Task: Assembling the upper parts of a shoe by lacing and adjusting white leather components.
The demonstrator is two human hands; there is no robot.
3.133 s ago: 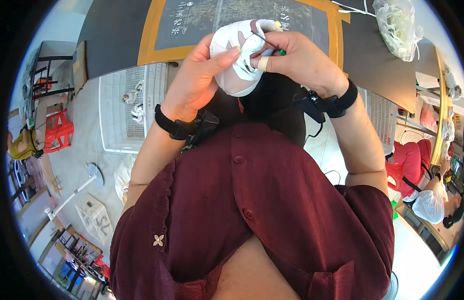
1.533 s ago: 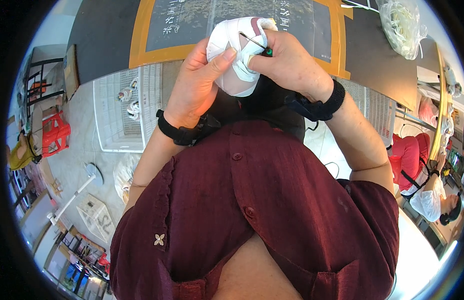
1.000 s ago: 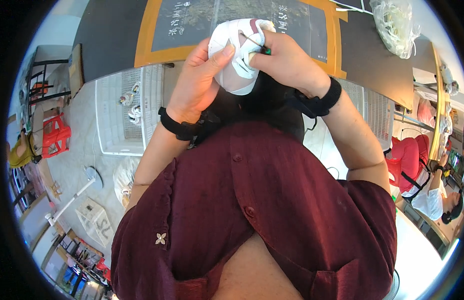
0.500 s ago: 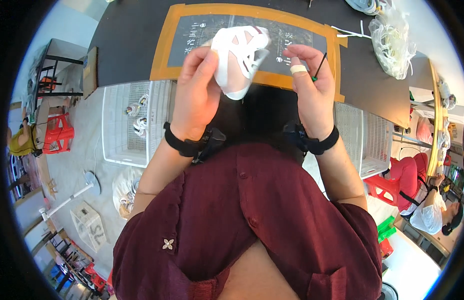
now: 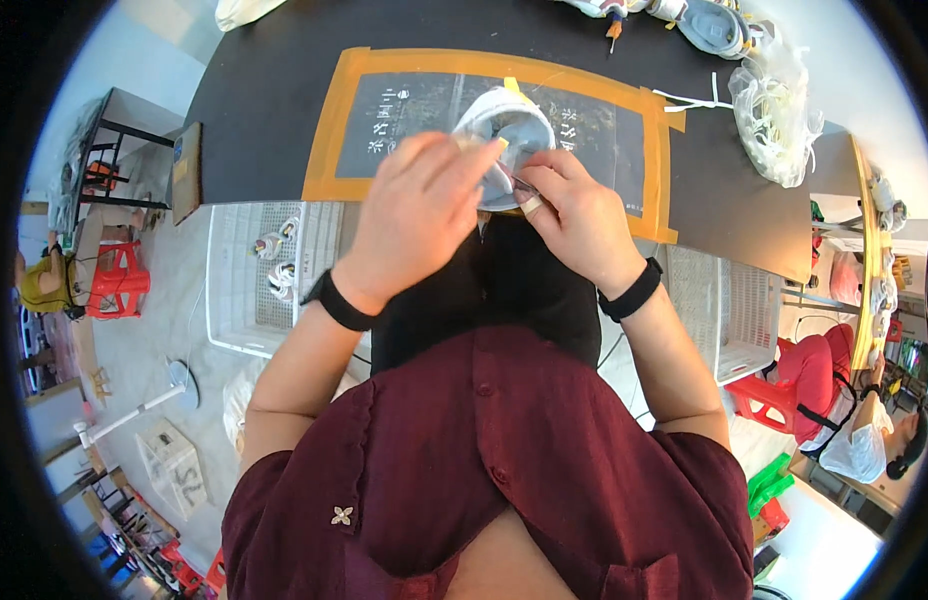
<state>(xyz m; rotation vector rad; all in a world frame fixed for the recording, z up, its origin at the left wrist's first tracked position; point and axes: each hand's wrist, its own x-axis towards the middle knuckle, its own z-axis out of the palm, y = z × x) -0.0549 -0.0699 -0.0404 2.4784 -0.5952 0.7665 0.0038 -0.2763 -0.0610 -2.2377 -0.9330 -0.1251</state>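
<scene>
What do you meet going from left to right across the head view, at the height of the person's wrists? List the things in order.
Red stool → white crate → left hand → right hand → second white crate → red chair.

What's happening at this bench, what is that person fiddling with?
A person in a dark red shirt holds a small white shoe in both hands over a black table. The left hand wraps its side; the right hand pinches at its edge, one finger taped. Under it lies an orange-taped dark mat. A clear bag sits to the right.
</scene>
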